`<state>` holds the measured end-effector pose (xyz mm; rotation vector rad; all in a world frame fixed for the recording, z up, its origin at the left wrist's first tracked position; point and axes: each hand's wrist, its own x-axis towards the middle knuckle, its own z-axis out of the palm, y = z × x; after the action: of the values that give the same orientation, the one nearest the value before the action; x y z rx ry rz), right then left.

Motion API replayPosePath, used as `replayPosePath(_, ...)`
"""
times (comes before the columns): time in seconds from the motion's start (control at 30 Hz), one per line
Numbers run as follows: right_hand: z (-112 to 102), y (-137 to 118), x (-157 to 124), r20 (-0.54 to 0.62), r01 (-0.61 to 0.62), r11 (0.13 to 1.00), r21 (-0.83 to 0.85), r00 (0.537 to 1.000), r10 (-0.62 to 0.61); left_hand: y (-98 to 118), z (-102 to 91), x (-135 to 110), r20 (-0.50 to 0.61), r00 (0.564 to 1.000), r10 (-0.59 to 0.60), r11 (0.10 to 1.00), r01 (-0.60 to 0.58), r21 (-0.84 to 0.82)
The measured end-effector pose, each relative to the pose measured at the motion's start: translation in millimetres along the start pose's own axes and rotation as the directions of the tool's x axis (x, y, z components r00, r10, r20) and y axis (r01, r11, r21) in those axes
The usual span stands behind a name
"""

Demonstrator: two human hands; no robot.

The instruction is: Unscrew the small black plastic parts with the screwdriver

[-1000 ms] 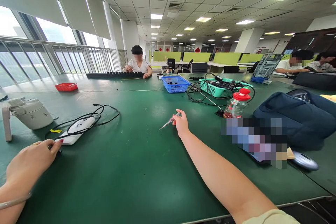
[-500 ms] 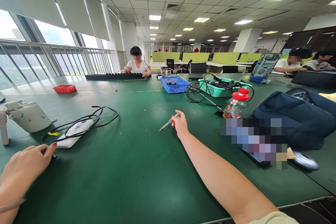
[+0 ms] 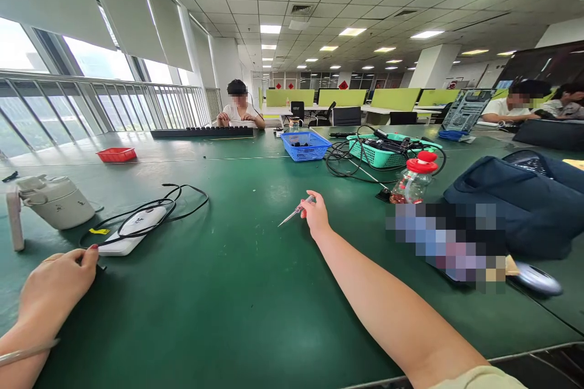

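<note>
My right hand (image 3: 316, 216) reaches out over the middle of the green table (image 3: 219, 310). Its fingers are closed on the handle of a screwdriver (image 3: 293, 213), whose thin metal shaft points down and to the left. At the left edge, my left hand (image 3: 58, 284) is low over the table with its fingers curled. A small dark thing (image 3: 101, 268) pokes out beneath its fingertips, too hidden to name. Just beyond those fingers lies a white power bank-like device (image 3: 126, 238) with a black cable (image 3: 186, 214) looped over it.
A white cup (image 3: 61, 203) lies tipped at the left, beyond my left hand. Farther off are a red tray (image 3: 117, 155), a blue basket (image 3: 306, 149) and a green basket (image 3: 381, 159) of cables. To the right stand a red-lidded jar (image 3: 413, 182) and a dark blue bag (image 3: 515, 213).
The view has shifted slightly, so most things appear a little farther right. The screwdriver stays in my right hand, and both hands keep nearly the same pose.
</note>
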<state>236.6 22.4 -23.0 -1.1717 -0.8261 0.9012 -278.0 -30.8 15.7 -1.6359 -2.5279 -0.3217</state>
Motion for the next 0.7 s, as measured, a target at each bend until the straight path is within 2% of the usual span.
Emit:
replayPosePath(0.1,0,-1,0,-0.005,-0.003,1.0,-0.003,1.0,0.003,15,-13.9,-14,0.071,0.997,-0.025,0.996,0.018,0.086)
replayPosePath(0.2,0,0,0,-0.008,-0.002,1.0,-0.007,1.0,0.002,20,-18.3,-19,0.107,0.994,-0.024,0.988,0.007,0.156)
replayPosePath(0.37,1,0,1,0.002,0.003,1.0,0.008,1.0,-0.003,22,-22.5,-21,0.115,0.984,-0.133,0.984,0.117,0.133)
replayPosePath(0.57,0,0,0,0.008,0.009,1.0,-0.012,1.0,-0.008,34,-30.7,-31,0.156,0.981,-0.115,0.988,0.096,0.123)
replayPosePath(0.63,0,-1,-1,0.009,0.007,1.0,-0.019,1.0,-0.007,34,-27.3,-29,0.166,0.98,-0.112,0.989,0.094,0.113)
replayPosePath(0.7,0,-3,-2,0.008,-0.001,1.0,-0.019,1.0,0.001,26,-19.4,-22,0.14,0.989,-0.054,0.996,0.044,0.077)
